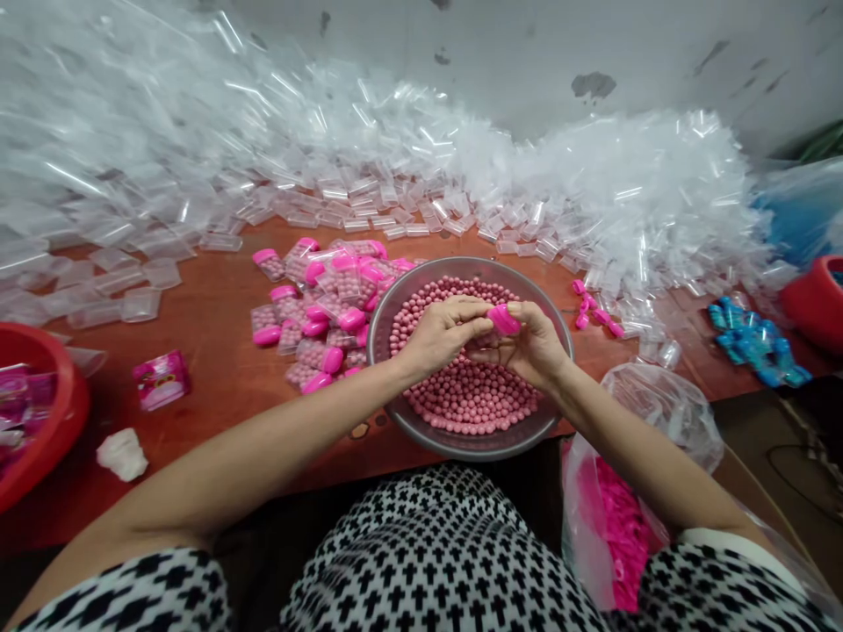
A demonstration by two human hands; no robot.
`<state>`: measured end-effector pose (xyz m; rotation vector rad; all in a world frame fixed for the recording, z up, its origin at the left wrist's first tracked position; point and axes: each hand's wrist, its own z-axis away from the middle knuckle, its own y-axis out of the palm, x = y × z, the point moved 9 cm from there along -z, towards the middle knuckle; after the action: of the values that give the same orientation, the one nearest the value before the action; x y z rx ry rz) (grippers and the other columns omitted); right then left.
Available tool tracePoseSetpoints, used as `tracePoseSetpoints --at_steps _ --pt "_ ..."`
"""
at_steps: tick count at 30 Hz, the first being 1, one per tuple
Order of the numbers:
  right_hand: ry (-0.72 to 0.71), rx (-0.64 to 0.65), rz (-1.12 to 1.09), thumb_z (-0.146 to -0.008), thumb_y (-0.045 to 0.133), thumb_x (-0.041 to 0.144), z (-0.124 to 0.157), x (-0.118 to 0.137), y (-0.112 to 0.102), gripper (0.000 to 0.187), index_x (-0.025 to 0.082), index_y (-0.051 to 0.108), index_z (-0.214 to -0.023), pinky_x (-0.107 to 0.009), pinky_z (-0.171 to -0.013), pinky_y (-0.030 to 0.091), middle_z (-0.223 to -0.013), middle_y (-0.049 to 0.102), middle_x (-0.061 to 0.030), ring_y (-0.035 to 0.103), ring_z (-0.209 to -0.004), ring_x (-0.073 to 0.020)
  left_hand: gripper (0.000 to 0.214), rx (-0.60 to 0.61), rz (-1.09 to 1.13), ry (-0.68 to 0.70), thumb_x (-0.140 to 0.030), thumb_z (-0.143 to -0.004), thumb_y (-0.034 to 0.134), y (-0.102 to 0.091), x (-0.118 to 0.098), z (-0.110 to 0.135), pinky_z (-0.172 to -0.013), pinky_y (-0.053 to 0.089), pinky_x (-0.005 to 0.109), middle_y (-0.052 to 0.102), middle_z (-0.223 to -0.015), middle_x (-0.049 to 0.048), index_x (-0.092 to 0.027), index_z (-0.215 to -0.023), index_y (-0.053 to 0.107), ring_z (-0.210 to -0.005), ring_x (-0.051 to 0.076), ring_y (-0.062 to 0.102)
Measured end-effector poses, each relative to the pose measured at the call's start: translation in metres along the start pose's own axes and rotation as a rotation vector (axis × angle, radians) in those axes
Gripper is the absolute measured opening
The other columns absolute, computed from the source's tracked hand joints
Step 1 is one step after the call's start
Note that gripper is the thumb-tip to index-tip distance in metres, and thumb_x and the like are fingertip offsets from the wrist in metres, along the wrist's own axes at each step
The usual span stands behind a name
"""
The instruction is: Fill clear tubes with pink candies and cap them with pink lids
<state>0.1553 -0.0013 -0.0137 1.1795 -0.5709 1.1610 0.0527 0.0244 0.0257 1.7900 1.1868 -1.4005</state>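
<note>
- Pink cap (504,318) held above metal bowl (461,262) of pink beads (461,399), probably so spills fall back.
- Left hand (443,333) and right hand (535,349) both pinch it, fingers closed.
- Filled containers (322,316) heaped beside bowl.

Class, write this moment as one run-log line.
left hand: pinches cap | right hand: pinches cap | below: bowl of beads | beside: filled boxes
</note>
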Motion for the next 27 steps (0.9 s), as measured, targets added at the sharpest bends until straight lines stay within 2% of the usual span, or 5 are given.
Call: tracePoseSetpoints --at_steps 9,16,20,24,27 --pt "0.037 0.089 -0.021 -0.067 0.075 0.050 -0.007 0.002 0.006 0.034 0.022 0.063 -0.083 -0.045 -0.082 0.063 -0.067 0.069 -0.0010 0.071 -0.082 -0.0230 0.027 -0.068 0.199 -0.133 -0.034 -0.078 0.071 -0.002 0.006 -0.001 -0.091 0.053 0.034 0.078 -0.101 0.0092 -0.014 -0.094 0.079 -0.097 0.024 0.071" --pt "-0.028 0.099 0.005 -0.071 0.071 0.046 -0.008 0.002 0.010 0.028 0.020 0.065 -0.082 -0.044 -0.085 0.061 -0.075 0.073 -0.0029 0.070 -0.086 -0.0224 0.026 -0.083 0.176 -0.112 -0.033 -0.077 0.069 -0.001 0.007 0.000 -0.092 0.054 0.034 0.078 -0.101 0.0074 -0.015 -0.092 0.080 -0.099 0.025 0.071" --pt "0.043 0.098 -0.017 -0.077 0.067 0.051 -0.012 -0.003 0.012 0.031 0.021 0.064 -0.083 -0.042 -0.082 0.062 -0.076 0.073 -0.0026 0.071 -0.084 -0.0207 0.031 -0.069 0.174 -0.123 -0.035 -0.079 0.068 0.001 0.010 -0.005 -0.087 0.054 0.033 0.078 -0.103 0.0087 -0.014 -0.098 0.079 -0.094 0.024 0.071" --pt "0.057 0.114 0.079 -0.077 0.063 0.070 -0.011 0.000 0.003 0.054 0.020 0.066 -0.097 -0.037 -0.072 0.063 -0.094 0.075 -0.0085 0.071 -0.091 -0.0224 0.031 -0.105 0.069 -0.102 -0.038 -0.080 0.069 -0.028 -0.002 -0.004 -0.082 0.054 0.031 0.078 -0.097 0.0078 -0.014 -0.096 0.079 -0.091 0.023 0.070" --pt "-0.035 0.035 0.162 -0.076 0.071 0.065 -0.011 0.013 -0.021 0.053 0.020 0.068 -0.104 -0.031 -0.066 0.063 -0.111 0.073 -0.0111 0.072 -0.095 -0.0215 0.036 -0.172 -0.148 -0.108 -0.047 -0.082 0.066 -0.080 -0.011 0.002 -0.064 0.051 0.027 0.076 -0.081 0.0056 -0.015 -0.086 0.080 -0.071 0.019 0.066"
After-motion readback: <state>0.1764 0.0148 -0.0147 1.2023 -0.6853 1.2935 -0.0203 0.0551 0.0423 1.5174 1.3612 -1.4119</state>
